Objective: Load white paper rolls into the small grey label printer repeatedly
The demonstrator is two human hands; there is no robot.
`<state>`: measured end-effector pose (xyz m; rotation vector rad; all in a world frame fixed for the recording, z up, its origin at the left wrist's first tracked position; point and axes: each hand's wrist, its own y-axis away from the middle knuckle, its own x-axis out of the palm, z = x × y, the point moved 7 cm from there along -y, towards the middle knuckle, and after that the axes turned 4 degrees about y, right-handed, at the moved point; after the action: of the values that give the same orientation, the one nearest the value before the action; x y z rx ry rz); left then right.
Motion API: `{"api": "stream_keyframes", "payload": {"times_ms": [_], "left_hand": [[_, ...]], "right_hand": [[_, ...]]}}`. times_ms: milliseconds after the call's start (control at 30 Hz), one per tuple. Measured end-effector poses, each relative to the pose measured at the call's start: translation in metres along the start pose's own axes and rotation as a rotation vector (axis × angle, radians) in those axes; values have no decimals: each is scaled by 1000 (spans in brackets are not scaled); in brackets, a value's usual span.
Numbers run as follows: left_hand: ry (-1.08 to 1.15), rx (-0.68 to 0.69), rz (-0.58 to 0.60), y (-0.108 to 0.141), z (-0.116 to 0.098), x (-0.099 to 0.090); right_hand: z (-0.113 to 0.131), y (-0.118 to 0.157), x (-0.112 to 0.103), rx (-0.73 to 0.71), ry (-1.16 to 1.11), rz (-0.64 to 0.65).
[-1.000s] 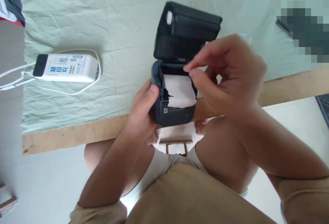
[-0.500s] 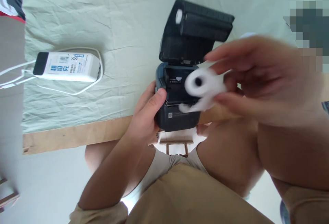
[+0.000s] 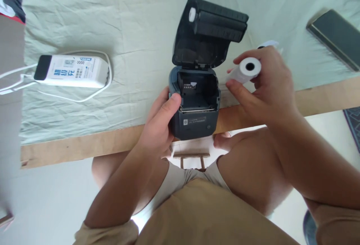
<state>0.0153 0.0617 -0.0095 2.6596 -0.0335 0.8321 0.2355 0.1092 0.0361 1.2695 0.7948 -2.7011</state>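
Observation:
A small dark portable thermal printer (image 3: 195,127) rests at the table's front edge, its lid (image 3: 209,23) swung up and back. The paper bay inside is bare, with a small label on its inner wall. My left hand (image 3: 160,121) grips the printer's left side, thumb on the rim. To the right of the printer, my right hand (image 3: 270,80) is closed around a white paper roll (image 3: 243,72) with a dark core hole. Part of another white item (image 3: 271,44) shows behind the right hand; its kind is hard to make out.
On the left lies a white power strip (image 3: 75,70) with its cable looped round it. A dark flat rectangular object (image 3: 339,36) is at the far right. Pale green cloth (image 3: 135,31) covers the table, whose wooden edge (image 3: 84,144) runs above my knees.
My right hand has moved the paper roll from over the printer's bay to its right and turned it. The loose paper end no longer shows. The left hand stays on the printer.

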Motion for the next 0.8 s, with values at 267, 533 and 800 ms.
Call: {"api": "stream_keyframes", "payload": {"times_ms": [267,533,800], "left_hand": [[20,40,-14,-1,0,1],[-25,-39,6,-1,1,0],[1,-20,7,-1,-1,-1]], "right_hand": [[-2,4,-14,-71,155,-78],[-64,-18,-33,-22,279,114],[-39,-12,-47,59,130,-169]]}}
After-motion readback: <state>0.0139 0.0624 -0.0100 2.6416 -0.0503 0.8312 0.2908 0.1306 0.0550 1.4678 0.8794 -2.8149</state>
